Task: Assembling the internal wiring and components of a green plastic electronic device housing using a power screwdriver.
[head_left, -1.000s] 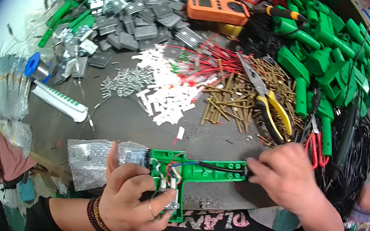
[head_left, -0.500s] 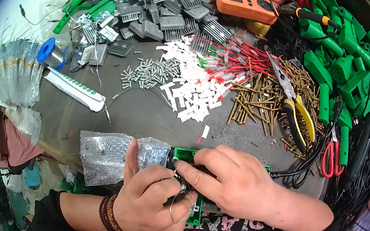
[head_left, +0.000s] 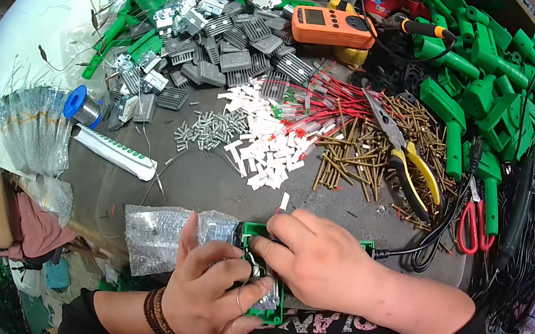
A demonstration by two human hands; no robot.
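Steadying the green plastic housing half [head_left: 276,316] at lower centre of frame, left hand [head_left: 211,291] half-curled on its wide end, right hand [head_left: 322,261] bent over its handle [head_left: 368,245], hold unclear; likely light, stiff, thin wires [head_left: 256,264] fragile, so grip outer walls.

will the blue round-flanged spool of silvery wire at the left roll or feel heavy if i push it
The blue round-flanged spool of silvery wire would probably roll if pushed across its axis, since its rims look circular. It may feel heavy for its size, as metallic-looking wire is wound around it.
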